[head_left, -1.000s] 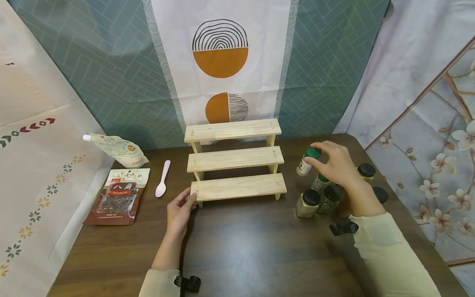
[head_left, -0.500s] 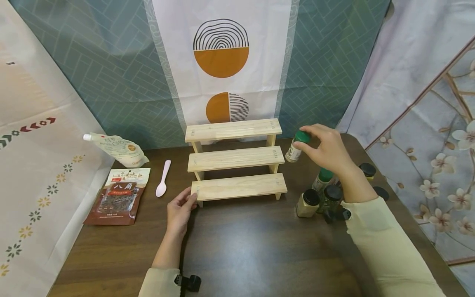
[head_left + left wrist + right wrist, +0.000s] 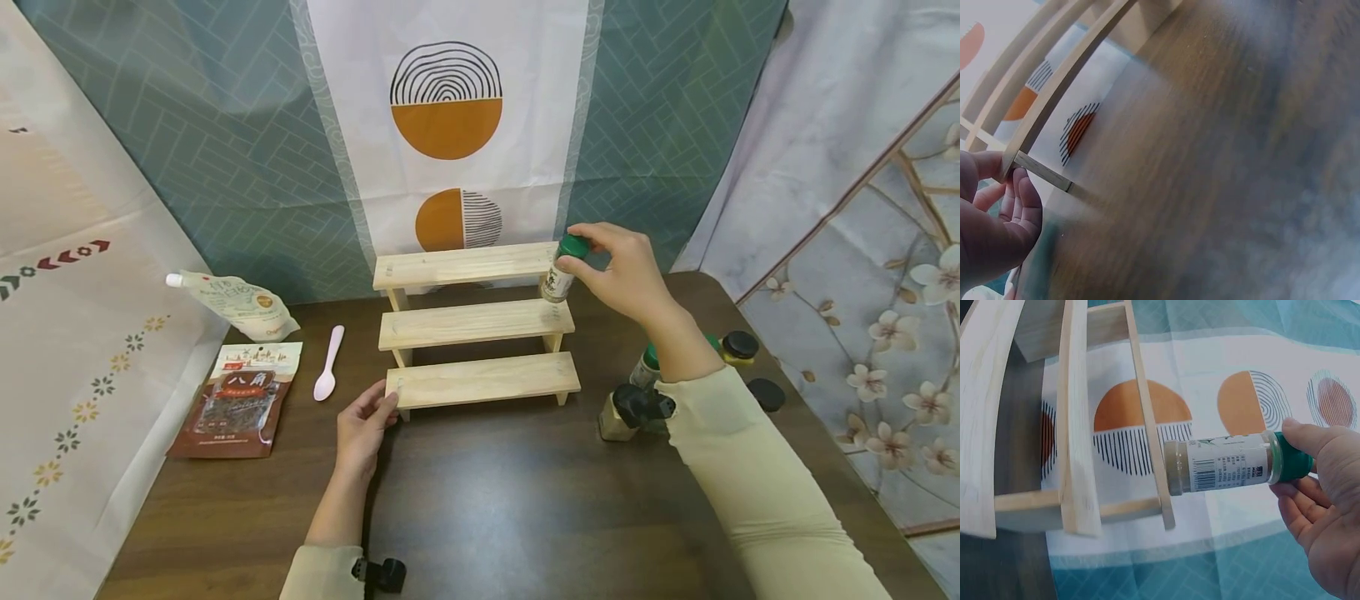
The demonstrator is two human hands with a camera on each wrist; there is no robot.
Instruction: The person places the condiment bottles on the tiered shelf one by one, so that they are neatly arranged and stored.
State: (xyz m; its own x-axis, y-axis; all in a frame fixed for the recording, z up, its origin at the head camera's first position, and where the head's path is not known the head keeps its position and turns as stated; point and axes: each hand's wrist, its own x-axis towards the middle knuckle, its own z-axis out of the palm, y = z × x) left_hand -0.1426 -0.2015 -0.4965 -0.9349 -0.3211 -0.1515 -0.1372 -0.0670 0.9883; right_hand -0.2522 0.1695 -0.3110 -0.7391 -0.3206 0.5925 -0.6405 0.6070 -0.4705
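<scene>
A pale wooden three-step rack [image 3: 480, 379] stands at the middle of the table. My left hand [image 3: 363, 427] grips the left end of its lowest step; in the left wrist view the thumb and fingers [image 3: 1027, 199] pinch that corner. By its green cap, my right hand [image 3: 626, 271] holds a spice jar [image 3: 557, 283] with a white label, slightly tilted, at the right end of the top step. The right wrist view shows the jar's base [image 3: 1175, 467] close to the top step's edge; whether they touch I cannot tell.
Several more spice jars stand at the right, partly behind the right forearm, among them a black-capped one [image 3: 741, 345] and a green-capped one [image 3: 645, 367]. To the left lie a pink spoon [image 3: 327, 367], a brown packet [image 3: 236, 404] and a spouted pouch [image 3: 243, 308].
My right hand has carried the green-capped jar leftward and up, from above the other jars to the rack's top right end. The left hand has stayed on the rack.
</scene>
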